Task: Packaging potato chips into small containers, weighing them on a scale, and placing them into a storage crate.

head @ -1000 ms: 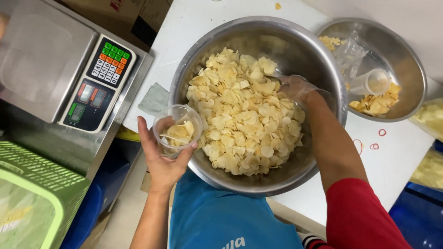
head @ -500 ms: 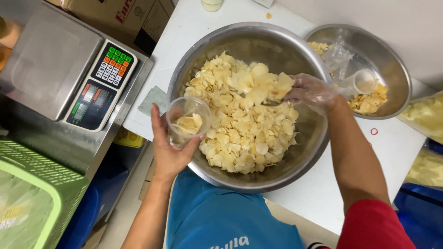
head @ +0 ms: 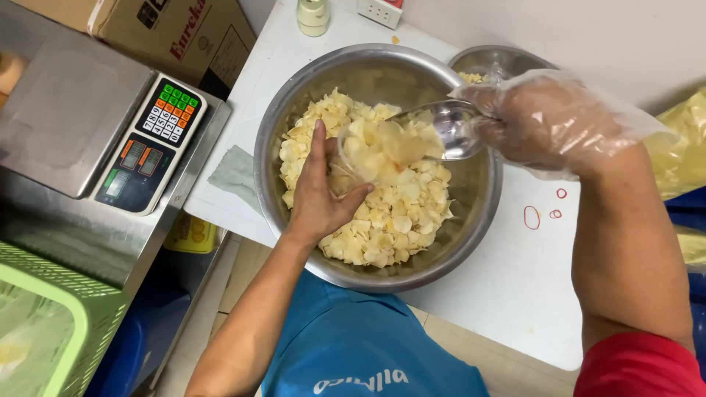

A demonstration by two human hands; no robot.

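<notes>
A large steel bowl (head: 259,173) on the white table holds a heap of pale yellow chips (head: 393,224). Over it, my left hand (head: 316,195) grips a clear plastic container (head: 375,158) that is partly filled with chips. My right hand (head: 548,121), in a thin clear glove, holds a metal scoop (head: 457,131). The scoop is tipped against the container's mouth, with chips at its lip.
A second steel bowl (head: 507,57) sits behind the big one, mostly hidden by my right hand. An electronic scale (head: 151,147) stands to the left, with a cardboard box (head: 169,29) behind it and a green basket (head: 44,323) below. Red rubber bands (head: 531,217) lie on the table.
My left hand has carried the container from the bowl's left rim to over the chips. My right hand has lifted the scoop out of the heap and up to the container.
</notes>
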